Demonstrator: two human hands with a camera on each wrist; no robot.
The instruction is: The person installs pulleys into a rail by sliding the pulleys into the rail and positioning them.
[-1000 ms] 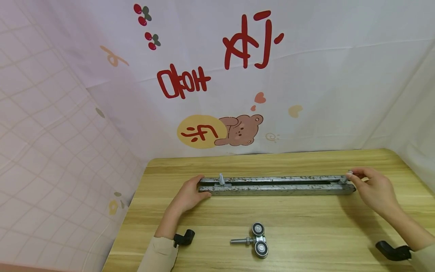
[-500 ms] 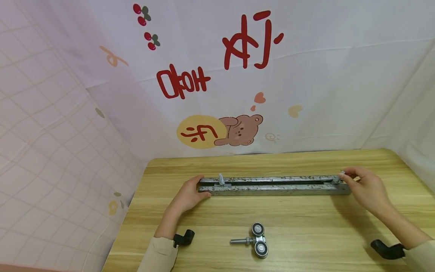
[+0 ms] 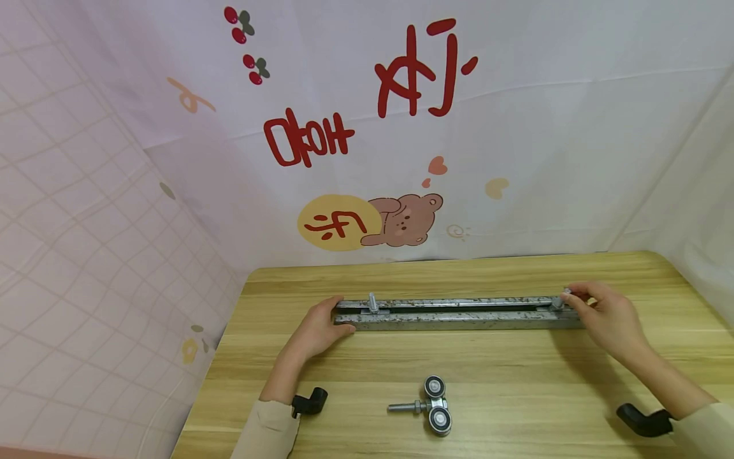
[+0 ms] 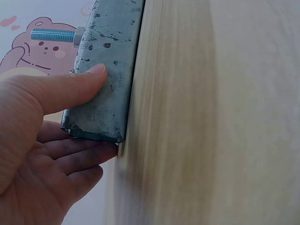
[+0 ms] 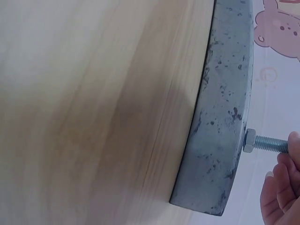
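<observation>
1. Toward the far edge of the wooden table (image 3: 533, 389), the metal rail (image 3: 459, 324) lies left to right between the hands, its slot (image 3: 459, 309) facing up.
2. The left hand (image 3: 316, 329) grips the rail's left end.
3. The right hand (image 3: 613, 315) pinches the right bolt (image 5: 269, 144), upright near the other end; it looks free to shift only along the slot.
4. Nearer the left hand, the left bolt (image 3: 373, 303) stands untouched.
5. On the rail's near side, the loose roller (image 3: 438, 406) lies apart from both hands, closer to the left.

Left fingers (image 4: 86, 158) grip; right fingers (image 5: 284, 185) pinch.
</observation>
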